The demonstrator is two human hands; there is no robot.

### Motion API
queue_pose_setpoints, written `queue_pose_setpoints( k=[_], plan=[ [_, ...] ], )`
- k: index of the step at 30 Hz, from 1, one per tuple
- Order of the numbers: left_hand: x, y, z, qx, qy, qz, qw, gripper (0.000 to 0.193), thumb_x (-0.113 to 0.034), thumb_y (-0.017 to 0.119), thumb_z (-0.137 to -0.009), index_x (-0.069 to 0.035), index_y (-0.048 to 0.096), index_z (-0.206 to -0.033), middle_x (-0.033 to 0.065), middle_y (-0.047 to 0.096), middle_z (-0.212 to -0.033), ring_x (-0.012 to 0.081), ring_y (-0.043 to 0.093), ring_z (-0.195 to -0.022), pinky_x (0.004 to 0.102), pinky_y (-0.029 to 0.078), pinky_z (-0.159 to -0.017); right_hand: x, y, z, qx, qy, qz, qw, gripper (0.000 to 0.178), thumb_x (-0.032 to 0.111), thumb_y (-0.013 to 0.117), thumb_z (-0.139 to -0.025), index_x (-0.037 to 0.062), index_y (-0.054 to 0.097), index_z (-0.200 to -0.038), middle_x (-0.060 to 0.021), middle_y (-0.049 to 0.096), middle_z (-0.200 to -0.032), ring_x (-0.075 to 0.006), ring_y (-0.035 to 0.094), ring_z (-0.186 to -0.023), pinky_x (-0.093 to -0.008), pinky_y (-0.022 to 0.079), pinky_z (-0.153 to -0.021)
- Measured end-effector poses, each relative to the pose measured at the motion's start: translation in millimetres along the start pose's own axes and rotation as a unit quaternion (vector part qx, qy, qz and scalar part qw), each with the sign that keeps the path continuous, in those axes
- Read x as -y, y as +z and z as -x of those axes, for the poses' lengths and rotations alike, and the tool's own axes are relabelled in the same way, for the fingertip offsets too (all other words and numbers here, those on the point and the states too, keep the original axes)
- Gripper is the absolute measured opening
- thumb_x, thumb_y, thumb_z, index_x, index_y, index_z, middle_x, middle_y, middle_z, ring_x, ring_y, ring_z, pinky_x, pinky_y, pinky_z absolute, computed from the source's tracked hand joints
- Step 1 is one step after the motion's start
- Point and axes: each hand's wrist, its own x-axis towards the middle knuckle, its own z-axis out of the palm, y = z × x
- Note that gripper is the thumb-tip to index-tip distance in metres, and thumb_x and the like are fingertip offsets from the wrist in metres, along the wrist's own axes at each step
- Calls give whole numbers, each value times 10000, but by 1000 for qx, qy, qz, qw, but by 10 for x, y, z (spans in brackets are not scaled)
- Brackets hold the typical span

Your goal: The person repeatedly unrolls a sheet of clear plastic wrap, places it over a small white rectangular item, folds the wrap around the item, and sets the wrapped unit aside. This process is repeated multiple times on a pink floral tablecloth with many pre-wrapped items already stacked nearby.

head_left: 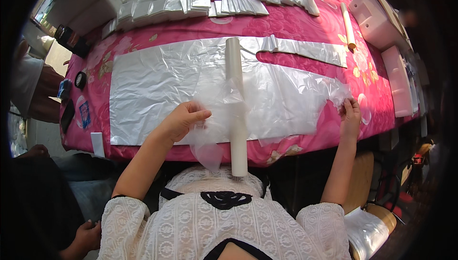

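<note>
A large white plastic bag [157,88] lies flat and creased on the table, its handle strip [305,50] stretching right. A pale tube [233,55] lies across the bag from far to near, its near end over the table edge. Thin translucent plastic film [210,143] hangs loosely about the tube, blurred in places. My left hand [185,120] is left of the tube, thumb and fingers closed at the film's edge. At the right end of the bag, my right hand [350,110] pinches a crumpled end of thin white plastic, slightly raised.
Stacks of folded white bags [167,0] fill the far side of the pink floral tablecloth [329,19]. A second tube [348,26] and white foam boxes [400,78] are at right. A black jar [71,40] and tape roll [80,79] sit left, near another person's hand [46,88].
</note>
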Motion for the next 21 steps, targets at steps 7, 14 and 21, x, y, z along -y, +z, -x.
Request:
queue_pose_setpoints(
  k=[7, 14, 21],
  plan=[
    [-33, 491, -15, 93, -5, -16, 996, 334, -277, 718, -771, -21, 593, -947, 19, 590, -809, 86, 539, -693, 248, 451, -606, 117, 1831, 1304, 456, -50, 130, 879, 327, 125, 694, -766, 7, 533, -1025, -38, 583, -884, -83, 544, -769, -230, 454, -669],
    [0, 266, -20, 98, -17, 54, 994, 289, -333, 691, -797, -85, 557, -863, -45, 474, -684, 62, 415, -577, 216, 371, -546, -128, 1776, 1065, 413, 162, -62, 894, 134, 78, 653, -800, 24, 586, -903, 0, 587, -775, -67, 547, -681, -222, 459, -619],
    [19, -115, 8, -44, -37, 70, 996, 225, -274, 686, -808, -108, 544, -863, -45, 494, -714, 67, 463, -623, 222, 406, -556, -235, 184, -152, 183, 156, -6, 971, 157, 139, 623, -849, 59, 588, -980, -1, 604, -831, -89, 534, -649, -228, 453, -578]
  ],
)
